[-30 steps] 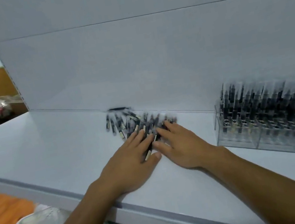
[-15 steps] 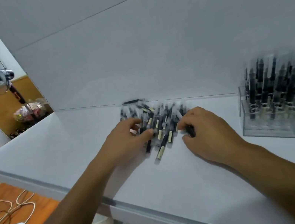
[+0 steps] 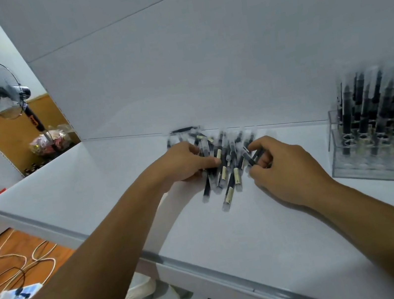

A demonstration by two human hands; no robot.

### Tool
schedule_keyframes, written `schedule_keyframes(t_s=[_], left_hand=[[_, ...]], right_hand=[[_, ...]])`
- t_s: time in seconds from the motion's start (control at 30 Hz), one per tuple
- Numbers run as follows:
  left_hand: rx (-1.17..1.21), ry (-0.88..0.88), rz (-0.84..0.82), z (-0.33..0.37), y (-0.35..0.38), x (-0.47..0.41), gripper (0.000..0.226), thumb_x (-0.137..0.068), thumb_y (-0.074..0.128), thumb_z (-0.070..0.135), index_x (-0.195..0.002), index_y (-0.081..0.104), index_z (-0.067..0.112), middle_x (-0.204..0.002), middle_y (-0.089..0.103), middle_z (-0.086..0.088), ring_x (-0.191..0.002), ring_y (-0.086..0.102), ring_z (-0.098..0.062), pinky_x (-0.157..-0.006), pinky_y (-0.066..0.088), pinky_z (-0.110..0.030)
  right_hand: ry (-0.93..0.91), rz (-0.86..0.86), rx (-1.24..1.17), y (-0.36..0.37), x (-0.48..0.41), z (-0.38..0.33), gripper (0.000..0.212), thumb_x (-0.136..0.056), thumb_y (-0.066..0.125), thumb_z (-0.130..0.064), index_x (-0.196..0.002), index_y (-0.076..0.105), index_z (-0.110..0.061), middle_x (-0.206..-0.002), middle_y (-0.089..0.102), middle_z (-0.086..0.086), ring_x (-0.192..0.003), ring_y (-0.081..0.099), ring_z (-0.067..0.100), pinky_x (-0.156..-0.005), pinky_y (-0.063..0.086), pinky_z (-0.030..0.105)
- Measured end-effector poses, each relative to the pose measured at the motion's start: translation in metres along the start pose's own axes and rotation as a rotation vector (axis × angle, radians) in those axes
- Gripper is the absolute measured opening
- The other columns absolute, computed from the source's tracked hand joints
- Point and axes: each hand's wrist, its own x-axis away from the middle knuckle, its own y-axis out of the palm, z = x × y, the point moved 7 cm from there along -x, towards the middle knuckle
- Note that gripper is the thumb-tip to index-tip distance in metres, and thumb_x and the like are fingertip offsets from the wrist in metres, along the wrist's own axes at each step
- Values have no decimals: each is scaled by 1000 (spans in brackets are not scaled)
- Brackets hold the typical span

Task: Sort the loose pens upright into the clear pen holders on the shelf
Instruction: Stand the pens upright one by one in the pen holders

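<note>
White shelf [image 3: 270, 236] fills most of your view, and on it, close to the back panel [image 3: 201, 57], lies the heap of loose pens [image 3: 222, 168]: dark barrels with pale label bands and clear caps, lying flat and crossing one another. A few of them poke out toward you past the rest.

Your left hand [image 3: 182, 163] sits on the left side of the heap with the fingers curled over the pens and the thumb pressed against the nearest barrels; it is closing around a bunch, though motion blur hides how many it actually grips. Your right hand [image 3: 281, 163] is on the right side of the heap, fingers bent inward, pinching a dark pen or two between thumb and fingertips. Both forearms reach in from the near edge of the shelf.

Well apart to your right, against the same back panel, stand the clear pen holders [image 3: 382, 144], already packed with upright dark pens; that area is blurred, so the separate compartments are hard to tell.

Off the shelf to your left you can see a standing fan [image 3: 5, 90], and on the wooden floor [image 3: 8, 261] below, white cables and a power strip [image 3: 19, 294].
</note>
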Motion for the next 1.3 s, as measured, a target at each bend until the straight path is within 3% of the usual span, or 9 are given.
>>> schedule_keyframes(t_s=[0.27, 0.47, 0.57, 0.67, 0.73, 0.83, 0.97, 1.13, 1.3], left_hand=[[298, -1, -25, -10, 6, 1, 12, -86, 70, 17, -79, 66, 8, -59, 57, -1, -49, 53, -10, -58, 51, -21], [494, 26, 63, -7, 2, 7, 11, -93, 51, 6, -90, 62, 7, -72, 63, -5, -61, 62, -14, -66, 56, -27], [624, 77, 97, -2, 3, 12, 18, -94, 47, 8, -103, 62, 10, -69, 57, 0, -56, 54, -13, -56, 48, -26], [755, 129, 83, 3, 10, 20, 19, -93, 44, 8, -102, 60, 10, -70, 47, -2, -48, 35, -11, -41, 26, -20], [785, 166, 57, 8, 15, 28, 16, -98, 42, 14, -101, 57, 9, -68, 44, -1, -43, 25, -10, -37, 19, -17], [805, 219, 44, 18, 19, 39, 22, -103, 39, 24, -92, 54, 12, -55, 47, 8, -38, 24, -7, -33, 19, -16], [880, 251, 35, 29, 27, 51, 22, -102, 42, 28, -91, 57, 16, -58, 43, 5, -40, 24, -8, -36, 18, -18], [942, 346, -30, 54, 33, 63, 25, -101, 43, 29, -83, 55, 16, -58, 43, 4, -39, 23, -9, -37, 17, -20], [999, 434, -96, 86, 53, 75, 21, -100, 43, 27, -92, 57, 13, -60, 47, 1, -38, 27, -10, -37, 20, -20]], right_hand=[[52, 24, -288, 1, -5, 10, 28, -90, 58, -14, -113, 57, -30, -85, 67, 1, -55, 66, 5, -71, 49, 24], [116, 8, -510, 2, -9, 14, 23, -90, 60, -2, -107, 66, -17, -78, 61, 9, -54, 64, 23, -42, 42, 24], [104, 25, -533, 0, -8, 12, 13, -91, 62, -7, -94, 68, -18, -74, 64, 7, -53, 65, 26, -43, 44, 29], [108, 78, -586, -5, -8, 11, 7, -93, 63, -13, -92, 68, -18, -80, 61, 6, -70, 61, 18, -44, 45, 15], [107, 96, -578, -6, -9, 10, 5, -93, 63, -15, -92, 68, -17, -84, 64, 8, -78, 59, 18, -52, 49, 18], [107, 109, -616, -7, -8, 4, 6, -91, 64, -15, -90, 68, -18, -82, 65, 7, -79, 61, 23, -75, 53, 39], [32, 165, -550, -26, 1, -14, 6, -92, 64, -18, -92, 67, -23, -82, 66, -4, -75, 63, 12, -67, 52, 23], [-57, 217, -417, -70, 16, -30, 12, -92, 63, -25, -99, 63, -35, -85, 64, -11, -83, 66, 11, -81, 57, 39], [-102, 305, -373, -117, 54, -10, 16, -90, 67, -23, -94, 60, -38, -84, 64, -9, -76, 63, 10, -72, 55, 30]])
